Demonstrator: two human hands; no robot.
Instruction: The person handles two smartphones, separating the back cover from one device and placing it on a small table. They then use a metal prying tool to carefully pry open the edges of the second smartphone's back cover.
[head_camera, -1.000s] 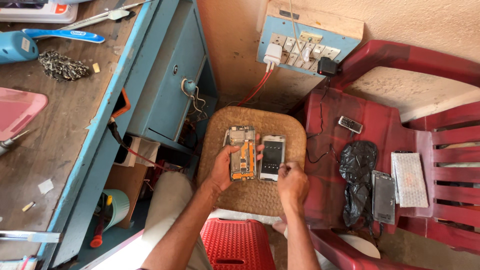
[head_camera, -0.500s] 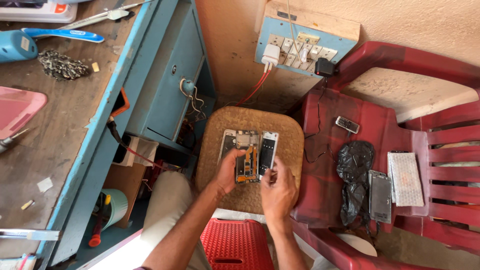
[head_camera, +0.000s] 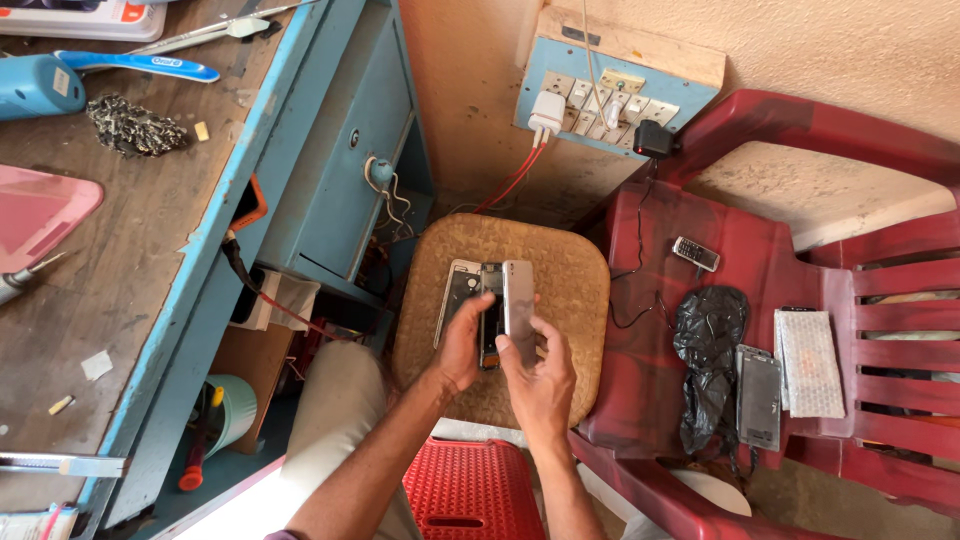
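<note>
Over a worn brown stool seat (head_camera: 570, 300) my two hands meet. My left hand (head_camera: 462, 345) grips an opened phone body (head_camera: 489, 310) with its dark insides showing, and a silvery frame piece (head_camera: 455, 295) sticks out on its left side. My right hand (head_camera: 540, 370) holds a grey back cover (head_camera: 520, 300) upright, its edge pressed against the right side of the phone body. Both hands hover just above the stool.
A blue workbench (head_camera: 200, 260) with tools runs down the left. A red plastic chair (head_camera: 800, 260) on the right carries a small phone (head_camera: 694, 253), a black bag (head_camera: 708, 350), a phone part (head_camera: 758, 396) and a white pouch (head_camera: 810, 360). A switchboard (head_camera: 610, 95) hangs on the wall; a red stool (head_camera: 470, 495) sits below.
My right hand has swung the grey cover from lying flat beside the phone body to standing on edge against it. Both hands have drawn together.
</note>
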